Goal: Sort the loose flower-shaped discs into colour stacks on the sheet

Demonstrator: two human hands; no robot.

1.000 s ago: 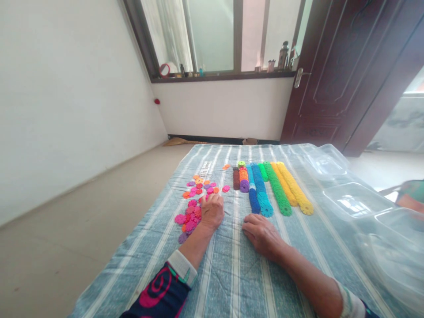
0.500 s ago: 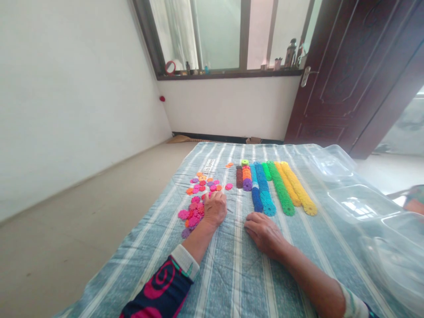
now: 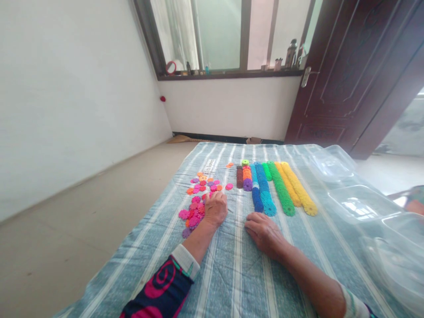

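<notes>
Pink, purple and orange snowflake discs lie in a loose heap on the striped cloth. My left hand rests at the heap's right side, fingers bent down among the discs; its fingertips are hidden. To the right, my right hand lies low on the cloth, fingers curled together; whatever is under them cannot be seen. Beyond it, discs are laid in overlapping rows by colour: a brown row, an orange and purple row, blue rows, a green row and yellow rows.
Clear plastic containers stand along the cloth's right side. A single pink disc and a few orange discs lie between heap and rows. Behind the cloth are a window sill and a dark red door.
</notes>
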